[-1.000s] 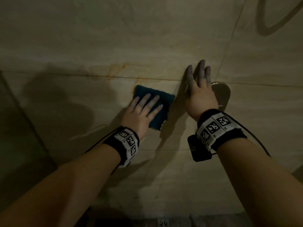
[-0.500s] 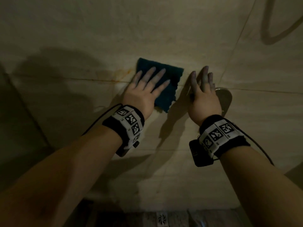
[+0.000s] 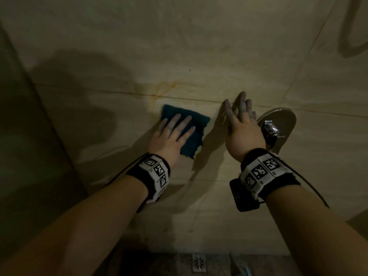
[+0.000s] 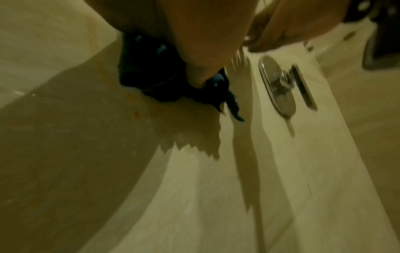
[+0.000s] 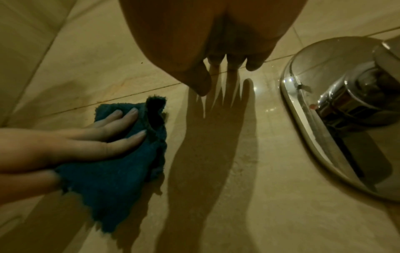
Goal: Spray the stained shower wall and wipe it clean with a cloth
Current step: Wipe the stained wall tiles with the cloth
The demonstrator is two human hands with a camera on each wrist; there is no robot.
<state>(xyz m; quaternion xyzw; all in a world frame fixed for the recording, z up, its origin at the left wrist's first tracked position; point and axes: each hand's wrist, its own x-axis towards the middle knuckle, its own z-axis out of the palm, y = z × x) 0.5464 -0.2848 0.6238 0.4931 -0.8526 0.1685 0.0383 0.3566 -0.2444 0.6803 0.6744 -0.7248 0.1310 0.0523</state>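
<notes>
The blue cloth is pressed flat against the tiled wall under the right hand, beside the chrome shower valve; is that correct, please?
Not quite: the left hand presses the blue cloth flat against the tiled wall. The head view shows it; the right hand holds nothing, beside the chrome shower valve.

A chrome shower valve plate (image 3: 286,120) with its handle (image 3: 270,128) sits at about three o'clock. A floor drain grate (image 3: 199,262) lies at six o'clock, low in the head view.

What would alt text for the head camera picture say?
A left hand presses a teal cloth flat against a beige tiled shower wall, just below an orange stain on a grout line. The right hand rests open on the wall beside a chrome shower valve.
</notes>
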